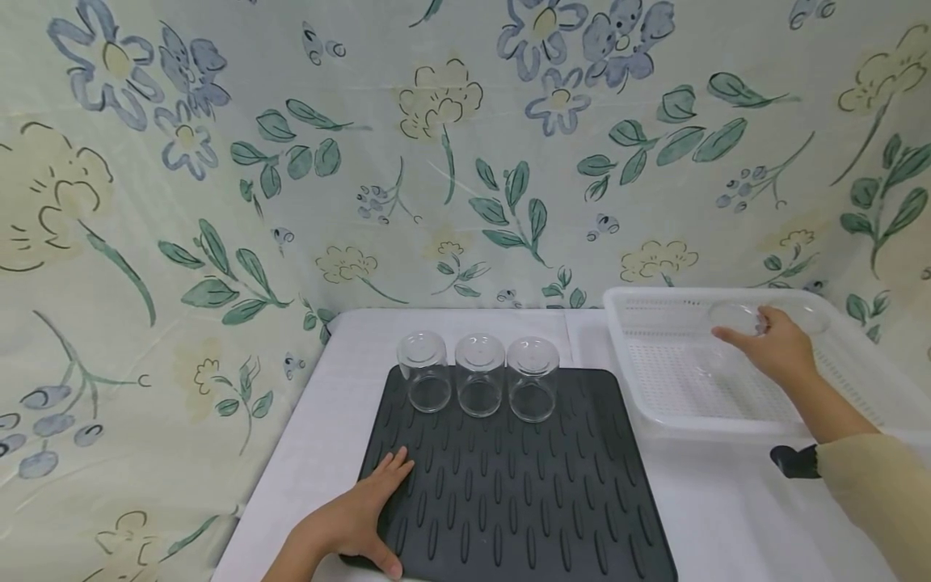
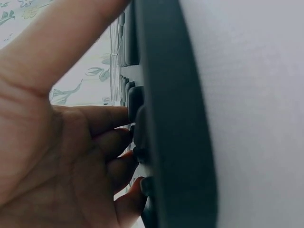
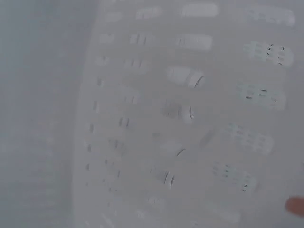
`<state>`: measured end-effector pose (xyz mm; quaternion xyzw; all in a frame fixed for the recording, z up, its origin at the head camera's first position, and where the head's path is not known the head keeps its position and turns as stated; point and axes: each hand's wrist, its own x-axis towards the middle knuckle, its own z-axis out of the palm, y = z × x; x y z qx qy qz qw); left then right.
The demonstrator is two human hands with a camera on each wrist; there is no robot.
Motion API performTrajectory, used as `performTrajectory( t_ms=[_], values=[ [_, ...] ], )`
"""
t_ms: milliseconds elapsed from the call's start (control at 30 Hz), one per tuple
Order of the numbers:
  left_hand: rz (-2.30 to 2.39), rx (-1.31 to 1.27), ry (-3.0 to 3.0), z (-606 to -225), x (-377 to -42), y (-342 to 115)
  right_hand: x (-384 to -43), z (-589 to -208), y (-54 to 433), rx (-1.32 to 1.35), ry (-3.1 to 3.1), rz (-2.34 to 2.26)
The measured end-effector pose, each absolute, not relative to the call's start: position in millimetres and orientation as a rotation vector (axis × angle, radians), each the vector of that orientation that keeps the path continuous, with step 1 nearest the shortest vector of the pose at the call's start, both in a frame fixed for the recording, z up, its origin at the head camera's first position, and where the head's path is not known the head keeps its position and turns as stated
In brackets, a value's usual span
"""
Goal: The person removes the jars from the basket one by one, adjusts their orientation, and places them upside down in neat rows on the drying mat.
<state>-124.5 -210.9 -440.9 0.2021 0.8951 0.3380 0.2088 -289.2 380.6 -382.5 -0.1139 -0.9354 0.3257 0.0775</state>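
Observation:
Three clear glasses [image 1: 480,376] stand upside down in a row at the back of a black ridged mat [image 1: 509,501]. My left hand [image 1: 364,505] rests on the mat's left side, fingers stretched over the ridges and thumb at the front corner. In the left wrist view, the fingertips [image 2: 135,192] lie along the ridges beside the mat's thick edge. Over the white basket [image 1: 625,364], my right hand [image 1: 781,347] holds a clear glass [image 1: 730,315] between thumb and fingers. Only a fingertip [image 3: 295,205] of it shows in the right wrist view, near the perforated plastic.
Another clear glass [image 1: 810,315] sits in the basket, right of my hand. A white cloth [image 1: 320,404] covers the table. Behind it hangs a flowered curtain [image 1: 451,178], which also lines the left side. A black strap [image 1: 794,462] shows at the right sleeve.

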Motion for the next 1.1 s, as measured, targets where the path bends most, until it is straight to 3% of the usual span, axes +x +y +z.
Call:
performTrajectory(
  t_ms=[1100],
  values=[
    [0.945,0.554,2.480,-442.0,-125.1,-210.9,-266.8,-375.5,375.7,-0.347,-2.727,1.084]
  ],
)
